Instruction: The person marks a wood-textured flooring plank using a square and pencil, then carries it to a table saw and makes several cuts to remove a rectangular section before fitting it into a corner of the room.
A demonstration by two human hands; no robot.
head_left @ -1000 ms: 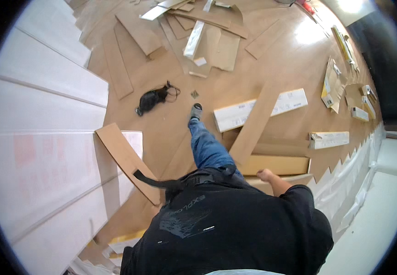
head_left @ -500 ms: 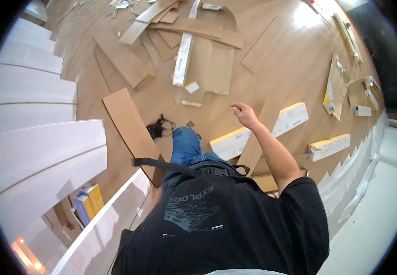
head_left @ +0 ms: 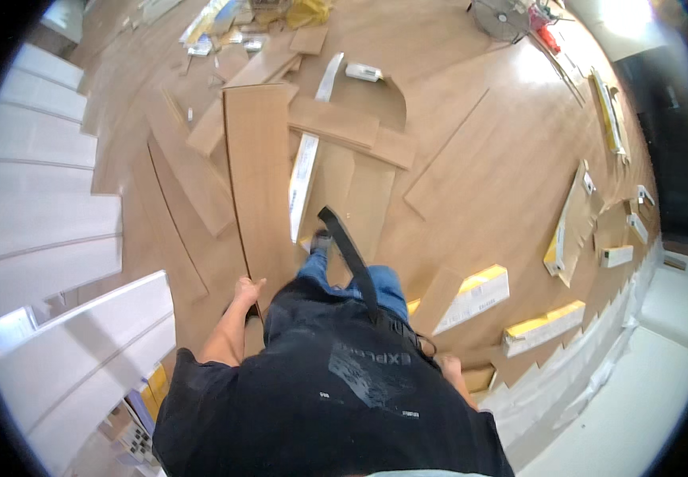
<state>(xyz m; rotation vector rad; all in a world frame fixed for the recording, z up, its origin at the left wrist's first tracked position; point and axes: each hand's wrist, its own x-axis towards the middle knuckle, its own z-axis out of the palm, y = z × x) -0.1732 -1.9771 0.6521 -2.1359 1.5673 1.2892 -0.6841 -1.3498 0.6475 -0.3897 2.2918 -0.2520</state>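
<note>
Left of centre in the frame, a long brown plank (head_left: 260, 179) stretches away from the person, its near end held by the left hand (head_left: 247, 292). That hand is closed around the plank's left edge, thumb laid over the upper face; the fingers beneath are hidden. At the lower right of centre, the right hand (head_left: 449, 369) hangs beside the black shirt (head_left: 296, 397), apart from the plank. It is partly covered, so I cannot tell how far its fingers are curled or whether they hold anything.

Beyond and beside the plank, loose planks (head_left: 332, 121), a narrow white strip (head_left: 303, 183) and a cardboard sheet (head_left: 369, 195) lie on the wood-toned floor (head_left: 511, 222). Right of the legs are white-and-yellow boxes (head_left: 546, 327).

The step in hand looks like carrying or steering the plank one-handed. I judge that the next move calls for a firm grip, with the far end kept off the scattered pieces near the upper centre, and careful footing; a second hand would steady its length.
</note>
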